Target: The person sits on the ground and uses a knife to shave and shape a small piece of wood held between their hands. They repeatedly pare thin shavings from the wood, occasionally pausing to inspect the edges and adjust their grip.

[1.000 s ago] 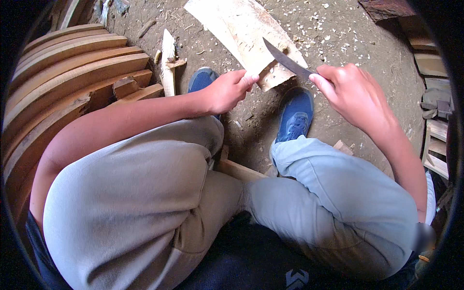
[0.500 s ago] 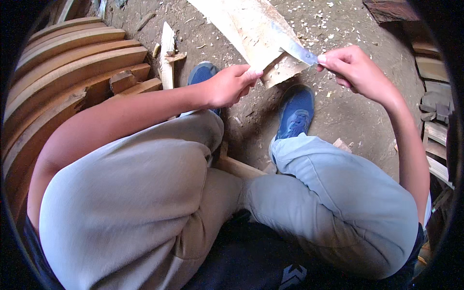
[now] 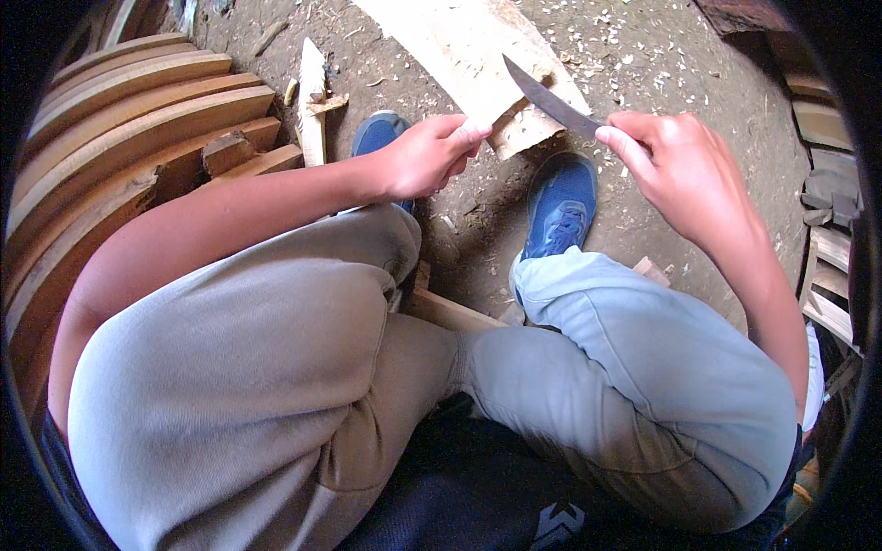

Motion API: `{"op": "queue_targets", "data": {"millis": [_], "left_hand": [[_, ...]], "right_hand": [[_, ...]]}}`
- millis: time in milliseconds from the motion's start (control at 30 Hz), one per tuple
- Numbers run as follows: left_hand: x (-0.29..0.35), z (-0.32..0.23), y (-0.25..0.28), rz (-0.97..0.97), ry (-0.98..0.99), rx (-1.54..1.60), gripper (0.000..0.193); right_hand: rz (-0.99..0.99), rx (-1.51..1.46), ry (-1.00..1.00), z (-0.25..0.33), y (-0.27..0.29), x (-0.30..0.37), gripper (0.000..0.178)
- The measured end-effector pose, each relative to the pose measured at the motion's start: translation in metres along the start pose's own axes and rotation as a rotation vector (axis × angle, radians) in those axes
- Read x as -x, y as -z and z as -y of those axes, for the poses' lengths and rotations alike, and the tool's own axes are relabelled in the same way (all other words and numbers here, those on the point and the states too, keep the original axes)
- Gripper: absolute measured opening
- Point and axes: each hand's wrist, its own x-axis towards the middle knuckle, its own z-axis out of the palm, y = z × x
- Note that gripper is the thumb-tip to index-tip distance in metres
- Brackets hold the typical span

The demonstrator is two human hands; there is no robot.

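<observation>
My left hand (image 3: 430, 156) is closed on the near left corner of a pale, wide wooden board (image 3: 464, 50), thumb on top. The board slants away past the upper edge of the view, and its near end shows a browner, rough patch. In my right hand (image 3: 678, 170) is a knife (image 3: 554, 103) with a curved, pointed blade. Its handle is hidden inside my fingers. The blade points up and to the left over the board's near right part; whether it touches the wood I cannot tell.
Curved wooden pieces (image 3: 161, 110) are stacked along the left. Near them a pale wood offcut (image 3: 312, 101) lies on the dirt floor (image 3: 661, 101), which is strewn with shavings. More wood (image 3: 822, 124) is piled at the right. My blue shoes (image 3: 562, 207) are just below the board.
The knife has swung from lying along the board's right edge to a raised angle with its tip to the upper left. My right hand has turned; my left keeps its grip.
</observation>
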Motion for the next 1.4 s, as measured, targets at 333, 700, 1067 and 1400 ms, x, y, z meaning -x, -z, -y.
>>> {"op": "queue_targets", "data": {"millis": [333, 700, 1067, 1400], "left_hand": [[-0.009, 0.014, 0.004, 0.018, -0.057, 0.053, 0.040], [-0.005, 0.007, 0.002, -0.023, 0.002, 0.007, 0.037], [-0.004, 0.002, 0.000, -0.008, 0.034, 0.046, 0.036], [-0.007, 0.003, -0.001, -0.007, 0.062, 0.028, 0.038]], "right_hand": [[-0.023, 0.172, 0.087, 0.016, 0.010, -0.006, 0.031], [0.086, 0.168, 0.040, 0.022, 0.026, -0.026, 0.033], [0.150, -0.220, 0.072, -0.020, 0.001, -0.034, 0.039], [-0.093, -0.204, 0.117, -0.025, -0.034, -0.035, 0.034]]}}
